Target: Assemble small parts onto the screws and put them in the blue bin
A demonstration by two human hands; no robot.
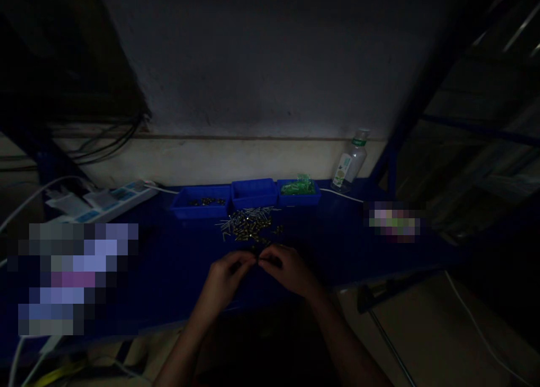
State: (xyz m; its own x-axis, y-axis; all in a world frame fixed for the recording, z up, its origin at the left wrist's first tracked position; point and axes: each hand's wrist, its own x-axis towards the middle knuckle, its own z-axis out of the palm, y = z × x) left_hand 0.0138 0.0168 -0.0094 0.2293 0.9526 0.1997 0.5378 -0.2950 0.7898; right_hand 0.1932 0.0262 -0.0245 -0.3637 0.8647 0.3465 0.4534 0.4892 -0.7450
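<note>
Near the middle of the blue table, my left hand (pixel 230 271) and my right hand (pixel 289 268) meet fingertip to fingertip. Each hand is closed in a pinch; whatever lies between the fingertips is too small and dark to make out. Just beyond the hands lies a pile of small brass-coloured metal pieces (pixel 252 228), with thin silver pins (pixel 255 212) at its far side. A few loose pieces (pixel 278 229) rest to the right of the pile.
Behind the pile stand three blue bins: the left one (pixel 202 211) with small metal parts, the middle one (pixel 254 198), and the right one (pixel 310 199) holding green plastic. A bottle (pixel 350 162) leans at the wall. A power strip (pixel 122 203) with cables lies left.
</note>
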